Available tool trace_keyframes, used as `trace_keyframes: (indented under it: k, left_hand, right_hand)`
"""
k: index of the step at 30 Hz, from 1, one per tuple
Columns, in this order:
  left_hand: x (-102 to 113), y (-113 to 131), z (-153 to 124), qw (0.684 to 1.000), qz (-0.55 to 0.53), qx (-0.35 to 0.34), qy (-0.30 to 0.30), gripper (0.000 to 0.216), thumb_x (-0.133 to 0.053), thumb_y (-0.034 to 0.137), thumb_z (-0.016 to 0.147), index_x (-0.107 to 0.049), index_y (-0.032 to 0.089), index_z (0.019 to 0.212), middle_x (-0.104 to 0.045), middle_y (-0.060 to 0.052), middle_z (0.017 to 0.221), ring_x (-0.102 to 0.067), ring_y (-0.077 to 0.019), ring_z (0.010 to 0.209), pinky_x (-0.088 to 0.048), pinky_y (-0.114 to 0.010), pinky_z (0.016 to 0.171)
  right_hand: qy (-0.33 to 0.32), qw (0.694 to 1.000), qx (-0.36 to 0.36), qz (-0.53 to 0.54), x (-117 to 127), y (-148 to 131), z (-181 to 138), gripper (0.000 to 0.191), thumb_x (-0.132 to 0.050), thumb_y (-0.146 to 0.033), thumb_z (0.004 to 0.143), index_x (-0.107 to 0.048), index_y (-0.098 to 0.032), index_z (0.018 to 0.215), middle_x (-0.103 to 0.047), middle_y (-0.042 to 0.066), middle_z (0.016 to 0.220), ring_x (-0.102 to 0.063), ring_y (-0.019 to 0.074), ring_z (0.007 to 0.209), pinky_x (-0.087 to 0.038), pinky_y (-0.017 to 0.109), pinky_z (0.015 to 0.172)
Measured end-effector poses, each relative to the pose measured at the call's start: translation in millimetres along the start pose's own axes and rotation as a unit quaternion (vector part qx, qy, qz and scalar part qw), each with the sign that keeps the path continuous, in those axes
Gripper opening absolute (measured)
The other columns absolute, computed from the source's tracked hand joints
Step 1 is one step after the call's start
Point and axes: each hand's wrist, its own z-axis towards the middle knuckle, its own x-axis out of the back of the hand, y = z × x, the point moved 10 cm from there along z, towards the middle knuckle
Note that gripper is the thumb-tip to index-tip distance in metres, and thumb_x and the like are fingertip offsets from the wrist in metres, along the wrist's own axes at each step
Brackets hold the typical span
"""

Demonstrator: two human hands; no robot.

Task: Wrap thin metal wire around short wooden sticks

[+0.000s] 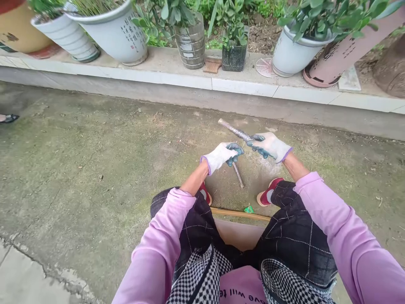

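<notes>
My right hand (268, 146), in a white glove with blue-green coated fingers, is closed round a stick wound with silvery wire (238, 133). The stick's bare end points to the upper left, away from me. My left hand (225, 156), gloved the same way, is also closed, just to the left of and below the right. From beneath its fingers a shorter thin stick (238, 175) slants down toward me. A thin strand (243, 144) shows in the narrow gap between the two hands. What the left fingertips pinch is partly hidden by the glove.
Beyond my hands runs a low tiled ledge (177, 80) with several potted plants, including a white pot (110, 36) and a tilted pink pot (337, 57). A small green wrapper (249, 209) lies near my feet. Another person's shoe (10, 118) shows far left.
</notes>
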Motion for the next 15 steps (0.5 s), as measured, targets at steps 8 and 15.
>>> trace_keyframes:
  k: [8,15]
  left_hand:
    - [32,5,1,0.997,-0.049,-0.026,0.054,0.035,-0.071,-0.003,0.085,-0.085,0.016,0.111,-0.067,0.008,0.067,-0.057,-0.0079,0.058,-0.051,-0.019,0.062]
    - [22,-5,17,0.986,-0.159,-0.046,-0.021,0.040,-0.107,0.011,0.076,-0.079,0.013,0.105,-0.081,-0.002,0.091,-0.076,-0.0145,0.085,-0.067,-0.040,0.106]
  right_hand:
    - [-0.088,0.983,0.010,0.163,-24,-19,-2,0.062,-0.111,-0.065,0.069,-0.077,-0.021,0.096,-0.065,-0.001,0.071,-0.045,0.0086,0.047,-0.035,0.024,0.036]
    - [-0.112,0.985,0.036,0.130,-34,-23,-6,0.071,-0.109,-0.077,0.065,-0.073,-0.021,0.088,-0.066,0.001,0.073,-0.046,0.0089,0.048,-0.037,0.025,0.037]
